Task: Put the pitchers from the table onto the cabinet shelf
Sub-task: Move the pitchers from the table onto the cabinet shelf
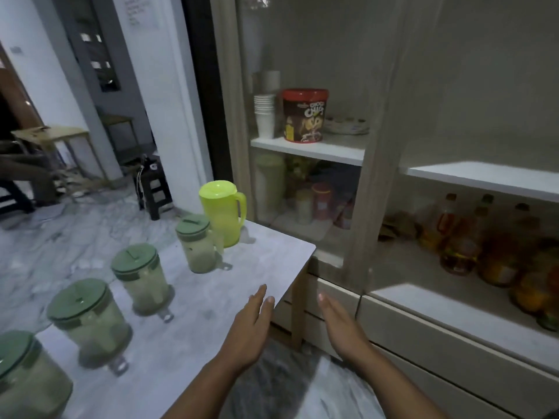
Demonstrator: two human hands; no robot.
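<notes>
Pitchers: five on the grey marble-patterned table top [266, 261], none on the cabinet.
Lime pitcher: opaque yellow-green plastic pitcher with handle [222, 213], at 12 o'clock of the table, far edge.
Green-lidded pitchers: four translucent pitchers with dark green lids [198, 244], [142, 278], [90, 320], [27, 379], in a row running toward 8 o'clock.
Left hand [249, 328]: empty, flat, fingers pressed together, over the table edge.
Right hand [341, 325]: empty, flat, fingers together, off the table at 3 o'clock.
Cabinet: pale wood cabinet with white shelves [484, 176], at 2 o'clock.
</notes>
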